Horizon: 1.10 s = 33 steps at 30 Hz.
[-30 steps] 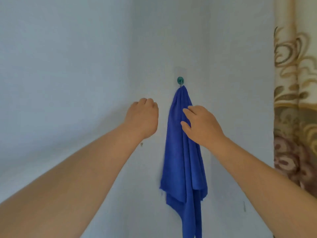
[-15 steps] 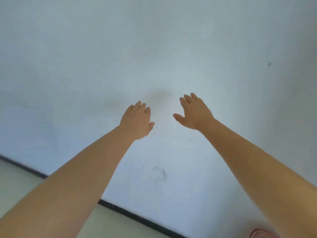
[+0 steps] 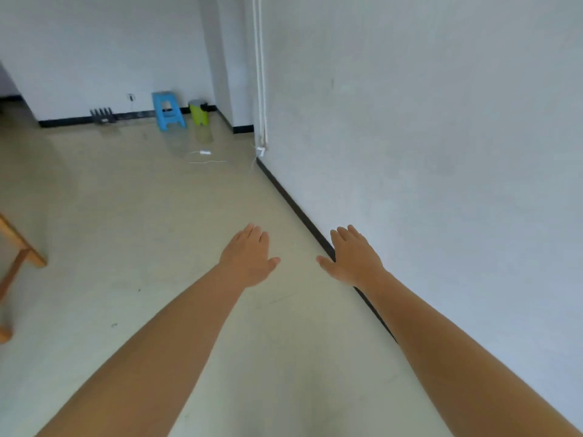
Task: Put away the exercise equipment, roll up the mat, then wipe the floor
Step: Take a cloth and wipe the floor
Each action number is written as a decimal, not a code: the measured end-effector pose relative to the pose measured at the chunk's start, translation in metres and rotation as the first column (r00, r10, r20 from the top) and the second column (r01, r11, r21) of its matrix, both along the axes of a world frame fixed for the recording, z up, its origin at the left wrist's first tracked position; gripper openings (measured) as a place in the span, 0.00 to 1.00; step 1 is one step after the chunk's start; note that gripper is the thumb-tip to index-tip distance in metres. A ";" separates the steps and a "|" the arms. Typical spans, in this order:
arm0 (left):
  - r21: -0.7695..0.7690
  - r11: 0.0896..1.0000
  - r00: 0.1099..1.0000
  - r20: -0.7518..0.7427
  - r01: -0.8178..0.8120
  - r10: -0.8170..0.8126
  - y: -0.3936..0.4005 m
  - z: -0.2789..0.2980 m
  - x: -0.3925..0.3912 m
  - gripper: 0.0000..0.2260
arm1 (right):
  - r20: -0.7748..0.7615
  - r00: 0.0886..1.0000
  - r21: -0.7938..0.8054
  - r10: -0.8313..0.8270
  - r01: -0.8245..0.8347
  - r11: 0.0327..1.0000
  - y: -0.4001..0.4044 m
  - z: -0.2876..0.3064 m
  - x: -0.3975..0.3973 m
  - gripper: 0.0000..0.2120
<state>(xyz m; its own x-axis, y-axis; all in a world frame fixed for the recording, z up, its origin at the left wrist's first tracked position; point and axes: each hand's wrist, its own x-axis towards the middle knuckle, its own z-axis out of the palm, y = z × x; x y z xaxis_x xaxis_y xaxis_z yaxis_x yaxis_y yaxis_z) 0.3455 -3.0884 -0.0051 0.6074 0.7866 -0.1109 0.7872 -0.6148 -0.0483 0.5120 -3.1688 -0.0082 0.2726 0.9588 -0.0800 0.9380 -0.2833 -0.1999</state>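
Head view shows, from largest to smallest: one white wall (image 3: 426, 137) on the right, one pale floor (image 3: 126, 216) with a black baseboard (image 3: 296, 209) along their join, two bare forearms, one wooden furniture leg (image 3: 19, 257) at the left edge, one blue stool (image 3: 167, 110), one green bin (image 3: 198, 112), one dark rack (image 3: 101, 115) and one white cable (image 3: 206, 156) on the floor at the far end.

Left hand (image 3: 249, 258) and right hand (image 3: 353, 260) are both extended forward, palms down, fingers spread flat; neither holds anything.

No mat, exercise equipment or wiping cloth is visible. The floor, the surface to be wiped, lies directly below both hands.

Risk assessment:
- Wiping cannot start with empty hands; a cloth is required first.
- The loose cable could snag a foot or a cloth passing over it.
- Faint marks on the nearby floor may be missed if wiping skips this strip by the baseboard.
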 end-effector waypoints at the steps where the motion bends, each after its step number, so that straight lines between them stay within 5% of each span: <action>1: -0.018 0.999 0.999 -0.004 -0.045 0.045 0.025 -0.005 -0.021 0.28 | -0.004 0.999 -0.009 0.039 -0.039 0.999 0.032 -0.004 -0.017 0.31; 13: -0.077 0.942 0.945 -0.040 -0.327 0.324 0.363 -0.047 -0.117 0.28 | -0.020 0.946 -0.058 0.323 -0.323 0.944 0.429 -0.042 -0.106 0.32; 33: 0.047 0.912 0.913 -0.011 -0.407 0.408 1.046 0.015 -0.185 0.28 | 0.050 0.932 0.016 0.359 -0.360 0.933 1.129 0.014 -0.163 0.30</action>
